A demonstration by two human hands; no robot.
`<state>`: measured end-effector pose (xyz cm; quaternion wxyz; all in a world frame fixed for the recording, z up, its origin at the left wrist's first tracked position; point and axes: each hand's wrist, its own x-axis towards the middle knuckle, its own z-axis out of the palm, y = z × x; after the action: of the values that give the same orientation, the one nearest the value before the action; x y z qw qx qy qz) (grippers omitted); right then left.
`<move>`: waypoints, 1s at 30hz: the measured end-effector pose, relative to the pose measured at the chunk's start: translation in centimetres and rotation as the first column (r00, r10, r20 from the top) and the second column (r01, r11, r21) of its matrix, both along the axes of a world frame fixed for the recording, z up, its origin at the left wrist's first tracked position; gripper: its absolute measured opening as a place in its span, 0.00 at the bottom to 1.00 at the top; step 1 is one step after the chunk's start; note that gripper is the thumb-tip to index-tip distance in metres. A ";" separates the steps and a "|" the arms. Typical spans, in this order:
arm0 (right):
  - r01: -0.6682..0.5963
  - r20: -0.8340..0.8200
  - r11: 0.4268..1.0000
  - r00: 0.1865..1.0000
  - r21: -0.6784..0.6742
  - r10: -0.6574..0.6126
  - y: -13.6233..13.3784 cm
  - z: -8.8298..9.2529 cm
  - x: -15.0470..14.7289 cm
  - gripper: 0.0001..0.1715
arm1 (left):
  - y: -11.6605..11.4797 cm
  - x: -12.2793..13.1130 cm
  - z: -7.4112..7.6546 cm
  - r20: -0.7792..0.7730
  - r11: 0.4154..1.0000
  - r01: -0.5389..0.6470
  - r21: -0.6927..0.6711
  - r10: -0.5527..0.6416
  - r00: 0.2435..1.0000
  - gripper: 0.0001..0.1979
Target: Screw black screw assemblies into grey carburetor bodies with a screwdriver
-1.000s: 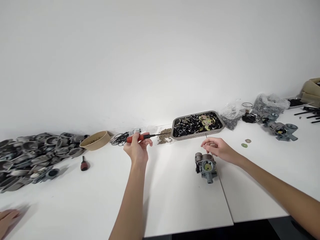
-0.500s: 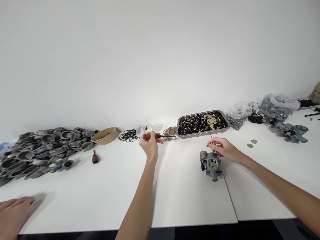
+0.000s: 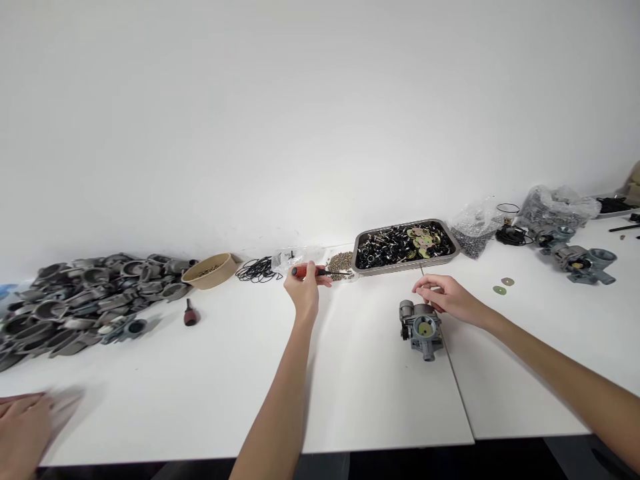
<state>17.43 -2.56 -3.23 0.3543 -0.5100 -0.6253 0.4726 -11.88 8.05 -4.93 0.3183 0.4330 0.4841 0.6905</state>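
Note:
My left hand is closed round a red-handled screwdriver, its thin shaft pointing right into a small heap of brass screws. A grey carburettor stands on the white table near the seam between two tabletops. Resting just behind the carburettor's top, my right hand has its fingers curled and pinched together; whether anything is in them does not show.
A metal tray of black and brass parts sits behind. Left: black O-rings, a paper bowl, a heap of grey castings, a stubby dark tool. Right: bagged parts, more carburettors, two discs. Another person's hand at lower left.
My left hand has carried the screwdriver rightwards until its tip reaches the brass screws. My right hand has stayed at the carburettor. The other person's hand at lower left has shifted.

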 end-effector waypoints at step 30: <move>0.149 -0.072 0.983 0.987 0.109 -0.142 0.8 -1.5 0.1 0.18 | -3.3 3.4 4.1 0.186 0.984 0.151 0.095 -0.166 0.968 0.15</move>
<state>17.49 -1.73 -4.68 0.4364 -0.5179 -0.6005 0.4250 -8.47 4.73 -0.87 0.4001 0.4139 0.3866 0.7205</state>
